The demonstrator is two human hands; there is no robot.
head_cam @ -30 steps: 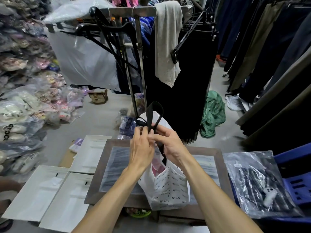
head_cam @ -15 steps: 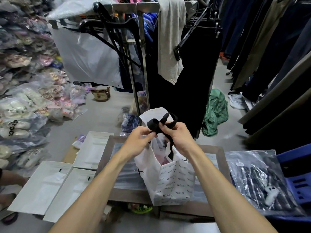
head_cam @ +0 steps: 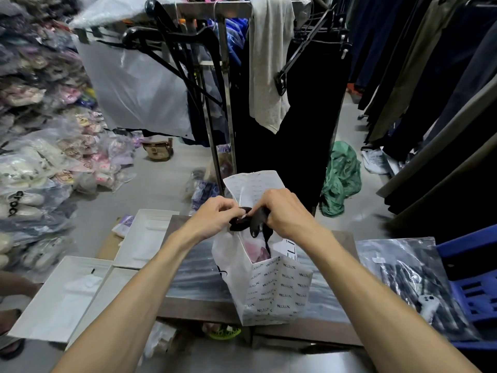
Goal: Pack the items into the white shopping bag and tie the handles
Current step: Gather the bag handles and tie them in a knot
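A white shopping bag [head_cam: 271,289] printed with small black lettering stands upright on a framed picture [head_cam: 199,273] that lies flat as a work surface. Something pink [head_cam: 255,250] shows inside its open top. Its black ribbon handles [head_cam: 251,220] are bunched into a knot just above the opening. My left hand [head_cam: 215,215] pinches the ribbon from the left. My right hand [head_cam: 282,211] grips it from the right, fingers curled over the knot. Both hands nearly touch over the bag's mouth.
White flat boxes [head_cam: 67,294] lie to the left of the frame. A plastic-wrapped garment [head_cam: 403,278] rests on a blue stool [head_cam: 478,281] at right. A metal clothes rack [head_cam: 223,103] stands close behind the bag. Bagged goods [head_cam: 40,157] pile up at left; a green cloth [head_cam: 341,176] lies on the floor.
The tall ribbon loop held above the bag has been pulled down into a tight knot at the opening. Both hands dropped lower and closer to the bag.
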